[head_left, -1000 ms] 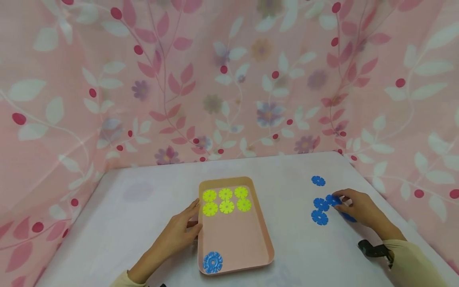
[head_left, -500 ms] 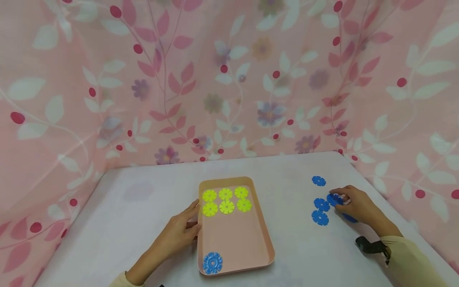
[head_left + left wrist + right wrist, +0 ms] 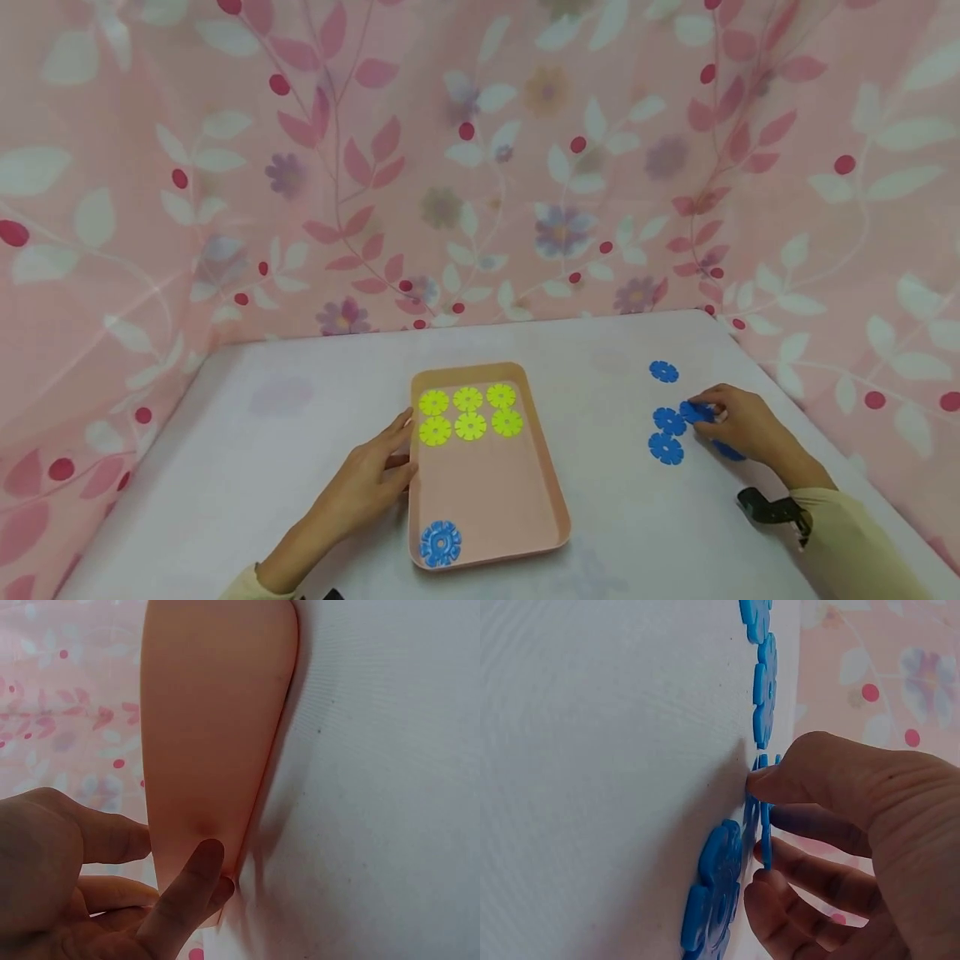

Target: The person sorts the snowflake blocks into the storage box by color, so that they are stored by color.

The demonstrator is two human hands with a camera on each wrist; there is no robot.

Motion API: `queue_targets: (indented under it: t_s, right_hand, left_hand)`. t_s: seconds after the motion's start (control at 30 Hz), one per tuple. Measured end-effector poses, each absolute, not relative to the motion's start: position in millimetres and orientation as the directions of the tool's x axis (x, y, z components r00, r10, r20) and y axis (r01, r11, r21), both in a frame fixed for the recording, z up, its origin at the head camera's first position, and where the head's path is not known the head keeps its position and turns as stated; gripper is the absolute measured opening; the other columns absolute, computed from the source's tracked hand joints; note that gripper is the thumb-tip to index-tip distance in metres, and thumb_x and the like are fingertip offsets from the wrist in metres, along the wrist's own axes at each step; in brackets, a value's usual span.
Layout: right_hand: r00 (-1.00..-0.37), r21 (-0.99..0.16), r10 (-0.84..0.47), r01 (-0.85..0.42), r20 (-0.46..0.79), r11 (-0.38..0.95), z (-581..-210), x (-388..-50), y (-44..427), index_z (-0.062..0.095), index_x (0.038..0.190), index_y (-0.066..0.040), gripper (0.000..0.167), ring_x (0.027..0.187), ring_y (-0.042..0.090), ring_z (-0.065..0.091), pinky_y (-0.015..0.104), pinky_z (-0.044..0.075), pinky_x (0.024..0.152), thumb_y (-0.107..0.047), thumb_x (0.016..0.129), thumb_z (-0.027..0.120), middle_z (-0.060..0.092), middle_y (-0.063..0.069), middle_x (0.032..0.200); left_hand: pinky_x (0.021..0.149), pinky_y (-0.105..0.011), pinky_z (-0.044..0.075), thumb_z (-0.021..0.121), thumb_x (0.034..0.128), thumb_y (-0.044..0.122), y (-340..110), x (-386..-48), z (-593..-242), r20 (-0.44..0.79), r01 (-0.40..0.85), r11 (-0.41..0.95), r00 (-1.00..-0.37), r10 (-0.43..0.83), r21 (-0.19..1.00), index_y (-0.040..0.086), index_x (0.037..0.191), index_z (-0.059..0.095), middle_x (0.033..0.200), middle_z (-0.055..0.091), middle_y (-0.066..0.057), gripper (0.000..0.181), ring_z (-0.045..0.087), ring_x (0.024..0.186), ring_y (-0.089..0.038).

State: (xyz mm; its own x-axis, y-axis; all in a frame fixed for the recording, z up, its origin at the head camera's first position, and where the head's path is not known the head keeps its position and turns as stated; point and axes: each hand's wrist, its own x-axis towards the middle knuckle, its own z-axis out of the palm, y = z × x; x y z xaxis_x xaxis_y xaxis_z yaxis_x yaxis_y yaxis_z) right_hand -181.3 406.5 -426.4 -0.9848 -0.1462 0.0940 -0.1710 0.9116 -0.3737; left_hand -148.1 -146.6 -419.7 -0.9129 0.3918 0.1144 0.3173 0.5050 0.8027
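My left hand (image 3: 367, 475) rests against the outer left wall of the pink tray (image 3: 491, 500). In the left wrist view its fingers (image 3: 184, 889) touch that wall. On the right of the table my right hand (image 3: 742, 425) pinches a blue flower-shaped disc (image 3: 692, 412) between thumb and fingers; in the right wrist view this disc (image 3: 766, 836) stands edge-on, just above the table. Around it lie more blue discs: one behind (image 3: 663, 372), two to the left (image 3: 670, 421) (image 3: 666, 448), and one partly hidden under the hand (image 3: 727, 451).
Inside the tray, several yellow flower-shaped discs (image 3: 470, 426) lie in two rows at the far end. One blue disc (image 3: 440, 543) lies in the near left corner. White cloth (image 3: 285, 433) covers the table, and a pink floral curtain (image 3: 480, 183) hangs behind it.
The view has shifted slightly. My right hand stays at the same blue disc, its thumb now closer in on it. The left hand and tray keep their places.
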Motion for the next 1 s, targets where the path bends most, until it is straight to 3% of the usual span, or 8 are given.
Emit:
queue_targets:
  t_s: [0.37,0.53,0.67,0.9,1.0]
  right_hand:
    - [-0.985,-0.379,-0.096,-0.144,0.142,0.914,-416,-185,403,0.071,0.119,0.004,0.045,0.093,0.040,0.061,0.046,0.061,0.067,-0.016,0.082,0.088,0.066,0.023,0.108]
    - [-0.977,-0.394,-0.085,-0.159,0.198,0.905,-412,-183,399,0.072,0.118,0.001,0.043,0.092,0.038,0.063,0.037,0.058,0.064,-0.016,0.082,0.089,0.068,0.022,0.109]
    - [-0.968,-0.409,-0.109,-0.195,0.225,0.891,-412,-181,391,0.073,0.119,0.000,0.041,0.090,0.036,0.065,0.032,0.057,0.064,-0.014,0.083,0.088,0.069,0.020,0.110]
    - [-0.949,-0.395,-0.130,-0.241,0.286,0.887,-407,-182,379,0.072,0.119,0.002,0.041,0.089,0.038,0.067,0.042,0.061,0.068,-0.009,0.083,0.087,0.069,0.022,0.112]
    - [-0.946,-0.389,-0.143,-0.253,0.289,0.886,-404,-184,377,0.072,0.120,0.003,0.041,0.089,0.037,0.067,0.041,0.061,0.069,-0.009,0.084,0.087,0.069,0.021,0.112]
  left_hand:
    - [0.091,-0.035,0.058,0.067,0.0984,-0.002,-147,-147,-419,0.123,0.349,0.519,-0.899,0.420,0.780,-0.004,0.156,0.040,0.166,0.027,-0.023,0.064,0.067,0.118,-0.035]
    - [0.091,-0.035,0.058,0.068,0.0983,0.000,-148,-148,-419,0.100,0.331,0.541,-0.906,0.412,0.773,-0.002,0.157,0.040,0.166,0.028,-0.019,0.066,0.067,0.118,-0.034]
    - [0.085,-0.034,0.060,0.070,0.0969,0.001,-150,-146,-420,0.076,0.282,0.542,-0.926,0.371,0.792,-0.003,0.156,0.042,0.166,0.030,-0.018,0.066,0.070,0.112,-0.033]
    - [0.075,-0.031,0.062,0.073,0.0932,0.000,-148,-145,-422,0.031,0.181,0.471,-0.951,0.309,0.863,-0.006,0.155,0.041,0.167,0.030,-0.014,0.070,0.071,0.111,-0.034]
    - [0.069,-0.030,0.063,0.071,0.0920,-0.002,-143,-147,-421,0.012,0.138,0.447,-0.961,0.275,0.884,-0.004,0.156,0.042,0.166,0.032,-0.014,0.070,0.071,0.110,-0.034]
